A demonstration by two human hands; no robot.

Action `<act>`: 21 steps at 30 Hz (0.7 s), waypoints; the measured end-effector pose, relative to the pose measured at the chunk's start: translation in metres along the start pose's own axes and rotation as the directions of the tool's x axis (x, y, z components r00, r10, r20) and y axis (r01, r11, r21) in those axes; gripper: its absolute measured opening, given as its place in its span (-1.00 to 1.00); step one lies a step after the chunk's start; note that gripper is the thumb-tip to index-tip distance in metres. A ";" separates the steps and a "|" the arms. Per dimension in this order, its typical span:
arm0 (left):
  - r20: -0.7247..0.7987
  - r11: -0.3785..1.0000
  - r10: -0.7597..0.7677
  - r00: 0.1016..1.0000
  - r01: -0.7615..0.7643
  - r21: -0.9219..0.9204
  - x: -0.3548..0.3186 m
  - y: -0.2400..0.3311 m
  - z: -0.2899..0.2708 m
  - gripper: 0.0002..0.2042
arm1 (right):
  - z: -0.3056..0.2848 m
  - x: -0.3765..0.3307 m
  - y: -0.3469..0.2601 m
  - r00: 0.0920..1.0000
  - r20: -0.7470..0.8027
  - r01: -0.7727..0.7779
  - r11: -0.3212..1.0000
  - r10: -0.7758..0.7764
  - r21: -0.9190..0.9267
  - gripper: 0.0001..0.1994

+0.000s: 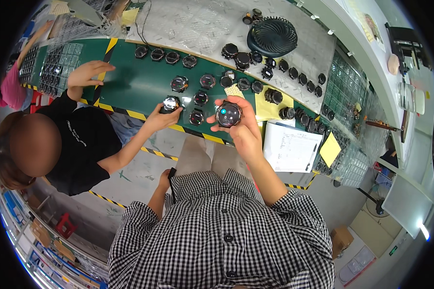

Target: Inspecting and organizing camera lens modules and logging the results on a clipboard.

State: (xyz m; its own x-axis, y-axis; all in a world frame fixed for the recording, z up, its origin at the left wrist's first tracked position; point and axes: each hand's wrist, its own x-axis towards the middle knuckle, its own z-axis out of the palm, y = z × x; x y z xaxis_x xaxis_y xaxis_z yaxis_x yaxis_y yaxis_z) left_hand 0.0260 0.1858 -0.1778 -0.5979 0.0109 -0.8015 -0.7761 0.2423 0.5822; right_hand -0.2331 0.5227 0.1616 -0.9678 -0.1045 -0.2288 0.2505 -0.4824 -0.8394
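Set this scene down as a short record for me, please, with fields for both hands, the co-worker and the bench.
Right hand: holds a round black watch, screen lit and facing up
Left hand: low beside the left thigh, away from the bench; grip unclear
Co-worker: one hand on a silvery-faced watch, the other hand above the bench
Bench: green top, more watches in rows
Right side: printed sheet
Far side: black fan

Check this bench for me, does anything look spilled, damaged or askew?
Nothing looks spilled or clearly damaged. The yellow sheet right of the white paper form lies askew, slanted over the clear trays, though possibly on purpose.
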 end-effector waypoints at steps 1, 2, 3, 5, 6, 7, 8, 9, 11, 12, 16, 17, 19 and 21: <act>0.004 0.999 -0.009 1.000 0.009 0.040 -0.003 0.005 0.001 -0.73 | 0.000 0.000 0.001 1.000 -0.005 -0.009 1.000 0.009 0.001 -0.36; 0.004 0.999 -0.010 1.000 0.010 0.037 -0.005 0.009 0.002 -0.73 | 0.001 0.000 0.002 1.000 -0.009 -0.017 1.000 0.017 0.004 -0.36; 0.012 0.998 0.002 1.000 -0.002 0.058 -0.007 0.012 0.003 -0.72 | 0.000 0.000 0.003 1.000 -0.008 -0.019 1.000 0.019 0.002 -0.36; 0.017 0.997 0.012 1.000 -0.013 0.079 -0.009 0.014 0.003 -0.72 | 0.000 -0.002 0.004 1.000 0.011 -0.004 0.999 0.004 -0.043 -0.39; 0.004 0.999 0.017 1.000 -0.017 0.046 -0.009 0.012 0.003 -0.71 | 0.001 -0.002 0.004 1.000 0.014 -0.006 0.999 0.006 -0.041 -0.39; -0.008 1.000 0.021 1.000 -0.021 0.014 -0.010 0.010 0.003 -0.71 | 0.003 -0.003 0.004 1.000 0.014 0.011 0.996 -0.010 -0.085 -0.40; -0.008 1.000 0.021 1.000 -0.021 0.014 -0.011 0.011 0.003 -0.71 | 0.004 -0.004 0.005 1.000 0.012 0.029 0.991 -0.027 -0.131 -0.41; -0.003 1.000 0.007 1.000 -0.007 0.027 -0.011 0.012 0.003 -0.70 | 0.004 -0.004 0.006 1.000 0.012 0.028 0.991 -0.027 -0.131 -0.41; 0.001 0.999 -0.007 1.000 0.007 0.040 -0.015 0.020 0.002 -0.70 | 0.003 -0.005 0.009 1.000 0.006 0.030 0.991 -0.029 -0.132 -0.41; 0.005 0.987 0.036 0.999 -0.036 0.156 -0.020 0.030 0.003 -0.69 | 0.002 -0.005 0.011 1.000 0.006 0.029 0.991 -0.029 -0.133 -0.41; -0.078 0.768 0.425 0.902 -0.314 0.558 -0.045 0.133 0.015 -0.44 | -0.005 -0.004 0.018 0.999 0.033 0.029 0.998 -0.027 -0.051 -0.46; -0.069 0.702 0.564 0.823 -0.434 0.565 -0.061 0.183 0.021 -0.39 | -0.006 -0.005 0.021 0.999 0.044 0.003 1.000 -0.002 -0.019 -0.46; -0.007 0.691 0.629 0.777 -0.556 0.462 -0.091 0.282 0.035 -0.27 | -0.011 -0.008 0.030 0.998 0.058 -0.011 1.000 0.010 0.010 -0.47; 0.017 0.569 0.776 0.630 -0.712 0.412 -0.103 0.353 0.057 -0.11 | -0.010 -0.008 0.032 0.998 0.066 -0.021 1.000 0.020 0.013 -0.45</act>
State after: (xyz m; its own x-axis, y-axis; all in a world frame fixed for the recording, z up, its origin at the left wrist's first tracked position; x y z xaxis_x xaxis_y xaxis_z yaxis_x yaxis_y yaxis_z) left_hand -0.1746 0.3259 0.1021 -0.9758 0.2116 -0.0555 0.0668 0.5298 0.8455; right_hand -0.2168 0.5171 0.1315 -0.9620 -0.1713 -0.2128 0.2706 -0.4914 -0.8279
